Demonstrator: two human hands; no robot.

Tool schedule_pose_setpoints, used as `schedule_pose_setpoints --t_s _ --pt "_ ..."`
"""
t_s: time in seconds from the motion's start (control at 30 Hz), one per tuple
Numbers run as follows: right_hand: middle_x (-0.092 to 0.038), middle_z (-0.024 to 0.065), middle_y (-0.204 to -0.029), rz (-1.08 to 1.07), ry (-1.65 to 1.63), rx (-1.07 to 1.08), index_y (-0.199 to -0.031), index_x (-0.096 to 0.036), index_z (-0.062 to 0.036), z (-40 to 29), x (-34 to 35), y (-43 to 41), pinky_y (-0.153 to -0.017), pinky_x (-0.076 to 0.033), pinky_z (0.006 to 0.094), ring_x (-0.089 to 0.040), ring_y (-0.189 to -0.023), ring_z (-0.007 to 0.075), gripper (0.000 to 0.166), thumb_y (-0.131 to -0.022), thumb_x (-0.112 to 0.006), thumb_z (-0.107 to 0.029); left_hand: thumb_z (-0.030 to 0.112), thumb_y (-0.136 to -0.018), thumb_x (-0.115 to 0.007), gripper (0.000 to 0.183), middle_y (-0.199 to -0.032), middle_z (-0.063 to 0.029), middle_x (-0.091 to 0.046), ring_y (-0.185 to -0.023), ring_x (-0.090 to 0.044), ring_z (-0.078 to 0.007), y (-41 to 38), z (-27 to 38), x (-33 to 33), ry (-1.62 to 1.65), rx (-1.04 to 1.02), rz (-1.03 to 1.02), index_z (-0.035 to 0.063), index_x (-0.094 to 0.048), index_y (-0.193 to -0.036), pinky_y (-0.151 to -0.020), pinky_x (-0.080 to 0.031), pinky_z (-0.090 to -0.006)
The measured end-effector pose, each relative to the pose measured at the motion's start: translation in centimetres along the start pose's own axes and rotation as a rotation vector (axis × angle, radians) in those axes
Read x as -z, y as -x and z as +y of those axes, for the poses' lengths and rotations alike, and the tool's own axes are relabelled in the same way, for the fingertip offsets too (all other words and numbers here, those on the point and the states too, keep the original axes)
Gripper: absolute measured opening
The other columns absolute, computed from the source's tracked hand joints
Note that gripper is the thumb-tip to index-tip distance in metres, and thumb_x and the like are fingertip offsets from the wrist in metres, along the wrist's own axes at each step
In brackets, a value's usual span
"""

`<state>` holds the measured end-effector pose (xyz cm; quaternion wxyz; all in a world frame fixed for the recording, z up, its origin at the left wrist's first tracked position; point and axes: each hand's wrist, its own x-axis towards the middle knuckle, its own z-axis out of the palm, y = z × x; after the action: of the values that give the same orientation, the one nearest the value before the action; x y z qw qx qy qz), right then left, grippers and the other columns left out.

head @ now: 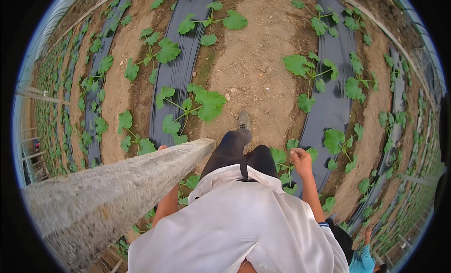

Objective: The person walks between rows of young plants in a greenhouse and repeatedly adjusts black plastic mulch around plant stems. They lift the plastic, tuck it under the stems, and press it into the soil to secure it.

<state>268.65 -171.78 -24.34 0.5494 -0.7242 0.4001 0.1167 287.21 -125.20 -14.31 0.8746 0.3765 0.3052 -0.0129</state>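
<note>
My right hand (301, 161) hangs beside my right thigh with its fingers curled; nothing plainly shows in it. Just to its left are the lobed leaves of a young squash-like plant (278, 156), and black plastic mulch film (313, 130) runs beneath and past the hand. A thick concrete post (123, 178) covers most of my left hand (162, 147), leaving only fingertips in sight at its far edge. Near those fingertips, another young plant (211, 105) spreads its leaves over the left strip of mulch film (174, 61).
Between the film strips runs a bare soil path (260, 61), where my shoe (243, 120) stands. More planted rows (95, 79) extend to both sides under the greenhouse's frame (56, 22). Behind me on the right is a person in a turquoise top (363, 260).
</note>
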Motion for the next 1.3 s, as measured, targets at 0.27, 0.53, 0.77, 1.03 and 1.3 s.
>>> schedule_pose_setpoints --t_s 0.27,0.53,0.77,1.03,1.3 --pt "-0.067 0.0032 -0.084 -0.082 0.006 0.155 -0.114 -0.066 0.0042 -10.8 0.2 -20.7 -0.062 -0.051 0.0246 -0.06 -0.067 0.0091 0.029 -0.095 -0.067 -0.018 0.027 -0.098 -0.056 0.03 -0.109 -0.0077 -0.068 -0.091 -0.065 -0.0228 -3.2 1.6 4.8 -0.162 -0.057 0.368 0.0083 -0.061 -0.12 -0.072 -0.055 -0.0375" --pt "-0.066 0.0029 -0.085 -0.293 0.053 0.111 -0.115 -0.065 0.0044 -26.0 1.7 -40.3 -0.059 -0.049 0.0229 -0.059 -0.067 0.0082 0.028 -0.096 -0.065 -0.016 0.021 -0.096 -0.058 0.029 -0.106 -0.009 -0.069 -0.084 -0.065 -0.0216 7.7 -7.1 9.1 -0.652 0.495 0.998 0.0047 -0.062 -0.119 -0.068 -0.053 -0.0345" --pt "-0.067 0.003 -0.086 -0.348 0.205 0.116 -0.114 -0.066 0.0036 -37.4 10.1 -55.4 -0.061 -0.052 0.0254 -0.061 -0.07 0.0095 0.028 -0.096 -0.066 -0.017 0.013 -0.094 -0.059 0.026 -0.104 -0.0099 -0.071 -0.083 -0.066 -0.0205 8.4 -21.8 -8.1 -0.696 0.812 0.727 0.0007 -0.064 -0.116 -0.071 -0.053 -0.034" --pt "-0.068 0.0041 -0.084 -0.421 0.432 0.33 -0.112 -0.067 0.0035 -54.2 11.6 -71.3 -0.061 -0.052 0.0259 -0.062 -0.068 0.0098 0.028 -0.095 -0.067 -0.018 0.016 -0.091 -0.06 0.015 -0.087 -0.0069 -0.07 -0.079 -0.066 -0.0186 1.4 -29.5 -20.9 -0.409 0.78 0.66 0.0104 -0.072 -0.099 -0.076 -0.054 -0.0384" --pt "-0.068 0.0043 -0.081 -0.506 0.624 0.382 -0.109 -0.069 0.0009 -66.1 7.0 -80.9 -0.064 -0.052 0.026 -0.063 -0.07 0.0099 0.025 -0.093 -0.068 -0.018 0.022 -0.094 -0.061 0.017 -0.082 -0.0086 -0.064 -0.063 -0.06 -0.0183 -8.9 -33.5 -27.0 -0.587 0.559 0.405 0.0057 -0.063 -0.1 -0.053 -0.05 -0.031"
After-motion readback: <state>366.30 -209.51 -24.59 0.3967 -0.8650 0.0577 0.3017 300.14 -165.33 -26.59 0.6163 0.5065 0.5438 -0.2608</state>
